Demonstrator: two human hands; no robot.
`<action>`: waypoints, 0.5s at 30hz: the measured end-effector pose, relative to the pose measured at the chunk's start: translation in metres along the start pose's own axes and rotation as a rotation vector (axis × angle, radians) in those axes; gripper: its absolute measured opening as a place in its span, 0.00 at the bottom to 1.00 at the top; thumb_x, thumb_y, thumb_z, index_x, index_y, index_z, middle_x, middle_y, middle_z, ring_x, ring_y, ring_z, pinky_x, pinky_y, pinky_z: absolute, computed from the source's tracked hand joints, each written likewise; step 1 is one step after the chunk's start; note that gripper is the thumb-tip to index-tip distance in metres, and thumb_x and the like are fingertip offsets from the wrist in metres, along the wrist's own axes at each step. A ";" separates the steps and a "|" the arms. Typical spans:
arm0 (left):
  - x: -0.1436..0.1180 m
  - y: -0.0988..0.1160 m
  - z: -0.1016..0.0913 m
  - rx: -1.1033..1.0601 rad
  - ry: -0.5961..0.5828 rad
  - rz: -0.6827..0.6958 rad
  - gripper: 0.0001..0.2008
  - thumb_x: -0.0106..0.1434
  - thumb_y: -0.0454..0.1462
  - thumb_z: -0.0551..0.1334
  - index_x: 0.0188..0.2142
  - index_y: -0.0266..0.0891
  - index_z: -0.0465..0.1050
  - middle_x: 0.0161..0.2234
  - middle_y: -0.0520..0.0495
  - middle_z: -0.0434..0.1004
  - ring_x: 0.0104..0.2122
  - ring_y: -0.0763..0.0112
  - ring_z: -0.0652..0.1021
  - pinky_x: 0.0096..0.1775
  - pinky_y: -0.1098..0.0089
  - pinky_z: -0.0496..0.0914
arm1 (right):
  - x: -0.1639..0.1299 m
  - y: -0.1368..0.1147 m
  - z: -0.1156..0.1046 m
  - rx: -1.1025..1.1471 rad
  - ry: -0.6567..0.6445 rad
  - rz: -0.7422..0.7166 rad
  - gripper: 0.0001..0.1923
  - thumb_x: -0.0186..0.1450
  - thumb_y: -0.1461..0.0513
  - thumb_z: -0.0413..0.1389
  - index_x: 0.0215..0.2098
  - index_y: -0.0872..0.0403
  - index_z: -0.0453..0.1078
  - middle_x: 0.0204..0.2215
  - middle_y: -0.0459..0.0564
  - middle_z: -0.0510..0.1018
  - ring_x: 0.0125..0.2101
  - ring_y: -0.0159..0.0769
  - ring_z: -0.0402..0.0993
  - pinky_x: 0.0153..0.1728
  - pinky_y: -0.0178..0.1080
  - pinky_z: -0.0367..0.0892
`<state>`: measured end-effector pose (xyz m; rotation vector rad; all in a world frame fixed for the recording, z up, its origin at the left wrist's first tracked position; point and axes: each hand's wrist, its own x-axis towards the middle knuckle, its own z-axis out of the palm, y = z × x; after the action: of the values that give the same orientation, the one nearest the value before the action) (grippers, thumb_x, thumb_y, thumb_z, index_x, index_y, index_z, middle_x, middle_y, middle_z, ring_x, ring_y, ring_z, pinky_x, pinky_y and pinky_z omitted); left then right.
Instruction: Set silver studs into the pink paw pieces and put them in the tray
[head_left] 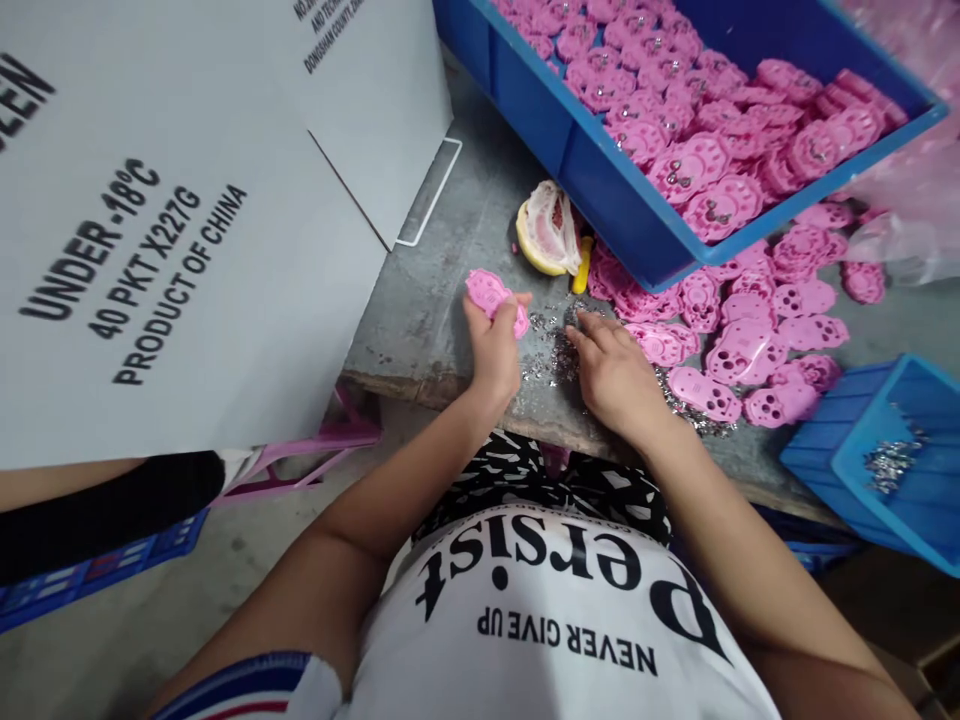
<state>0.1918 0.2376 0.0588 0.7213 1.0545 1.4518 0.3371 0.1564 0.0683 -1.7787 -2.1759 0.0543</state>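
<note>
At a grey workbench (442, 300), the left hand (493, 345) pinches a pink plastic piece (491, 295), raised just off the surface, fingers closed on its near edge. The right hand (615, 375) lies palm down, fingers spread loosely over a scatter of small metal bits (551, 350), gripping nothing that shows. Picking one bit at a time likely suits the work best. More pink pieces (750, 350) lie to the right; a blue bin (600, 190) sits beyond.

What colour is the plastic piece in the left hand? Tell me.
Pink, seen in the head view: the left hand grips the plastic piece.
</note>
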 end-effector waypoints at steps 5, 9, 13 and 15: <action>-0.011 -0.014 0.006 -0.040 -0.073 -0.045 0.11 0.64 0.38 0.62 0.44 0.43 0.61 0.35 0.50 0.80 0.40 0.65 0.82 0.53 0.59 0.72 | -0.010 0.006 0.001 -0.033 -0.092 -0.032 0.24 0.71 0.70 0.46 0.61 0.64 0.71 0.63 0.68 0.72 0.63 0.54 0.67 0.64 0.59 0.65; -0.032 -0.013 0.002 -0.103 -0.093 -0.052 0.12 0.64 0.41 0.63 0.44 0.44 0.62 0.34 0.50 0.81 0.42 0.62 0.84 0.55 0.56 0.72 | -0.026 0.009 -0.009 0.042 -0.025 -0.022 0.22 0.71 0.70 0.46 0.57 0.63 0.74 0.60 0.67 0.75 0.60 0.53 0.70 0.60 0.57 0.69; -0.038 -0.001 -0.003 -0.159 -0.045 -0.009 0.13 0.63 0.40 0.64 0.45 0.45 0.62 0.34 0.52 0.81 0.41 0.63 0.85 0.56 0.55 0.72 | -0.027 0.003 -0.016 0.085 0.066 0.006 0.15 0.72 0.65 0.50 0.49 0.57 0.78 0.48 0.60 0.82 0.47 0.50 0.74 0.50 0.53 0.73; -0.038 0.008 -0.008 -0.160 -0.041 0.014 0.13 0.63 0.39 0.65 0.44 0.45 0.62 0.33 0.52 0.82 0.40 0.64 0.85 0.56 0.56 0.73 | -0.026 -0.004 -0.015 0.092 0.062 0.013 0.11 0.72 0.63 0.53 0.44 0.54 0.79 0.41 0.57 0.82 0.41 0.49 0.72 0.44 0.51 0.72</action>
<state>0.1872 0.1993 0.0679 0.6419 0.8923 1.5083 0.3418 0.1279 0.0772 -1.7211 -2.0843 0.0988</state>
